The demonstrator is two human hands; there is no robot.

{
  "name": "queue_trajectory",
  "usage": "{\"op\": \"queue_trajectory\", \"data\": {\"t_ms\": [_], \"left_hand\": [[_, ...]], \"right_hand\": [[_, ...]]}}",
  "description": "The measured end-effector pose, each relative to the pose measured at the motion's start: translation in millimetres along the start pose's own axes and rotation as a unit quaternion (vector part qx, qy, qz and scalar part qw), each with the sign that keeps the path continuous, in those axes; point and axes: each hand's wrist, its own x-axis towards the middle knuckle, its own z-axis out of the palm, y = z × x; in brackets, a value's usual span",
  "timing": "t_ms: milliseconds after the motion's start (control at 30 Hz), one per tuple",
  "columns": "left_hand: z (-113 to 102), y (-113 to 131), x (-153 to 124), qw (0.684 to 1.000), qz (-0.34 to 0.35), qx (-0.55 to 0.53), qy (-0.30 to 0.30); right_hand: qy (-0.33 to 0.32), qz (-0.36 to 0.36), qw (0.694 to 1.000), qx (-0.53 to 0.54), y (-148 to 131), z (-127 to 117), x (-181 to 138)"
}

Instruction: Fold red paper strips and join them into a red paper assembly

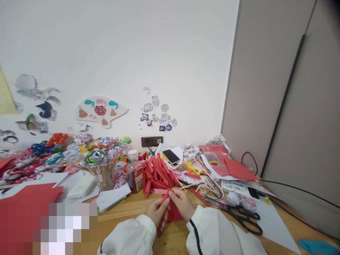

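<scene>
Close together over the table's front, my left hand and my right hand both pinch a piece of red paper, which looks folded into a narrow strip. Part of the strip is hidden by my fingers. Under my right hand lies a flat red sheet on the wood. Just beyond my fingertips is a pile of folded red paper strips. To the right of my right hand, a pair of black-handled scissors rests on the table.
A bottle stands left of the strips, beside a holder of paper flowers. A phone, a yellow glue gun, bead strings and crumpled paper crowd the back and right. Black cables cross the right side.
</scene>
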Motion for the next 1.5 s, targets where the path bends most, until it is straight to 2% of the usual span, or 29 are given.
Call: {"op": "queue_trajectory", "data": {"t_ms": [400, 667, 800, 933, 1067, 1167, 1300, 1433, 1500], "left_hand": [[-3, 0, 2, 0.997, -0.053, -0.038, -0.046], [-6, 4, 3, 0.992, -0.09, -0.051, -0.067], [-9, 7, 3, 0.987, -0.106, -0.072, -0.098], [-12, 3, 3, 0.986, -0.116, -0.081, -0.088], [-12, -2, 5, 0.988, -0.115, -0.059, -0.079], [-12, -1, 8, 0.992, -0.112, -0.043, -0.033], [-13, 1, 8, 0.998, -0.06, 0.009, 0.03], [-10, -5, 5, 0.996, -0.006, 0.087, 0.009], [-9, -9, 5, 0.995, 0.01, 0.095, 0.0]], "right_hand": [[0.013, -0.009, 0.999, -0.045, 2, -2, 1], [0.057, -0.014, 0.994, -0.089, 6, -5, 3], [0.086, 0.026, 0.995, -0.046, 16, -12, 6], [0.133, 0.075, 0.988, 0.012, 30, -27, 13], [0.174, 0.081, 0.98, 0.046, 36, -43, 18], [0.162, 0.076, 0.983, 0.048, 36, -44, 18], [0.111, 0.074, 0.991, 0.018, 33, -29, 12], [0.08, 0.042, 0.996, 0.001, 25, -11, 5], [0.069, 0.051, 0.996, 0.021, 20, -6, 3]]}}
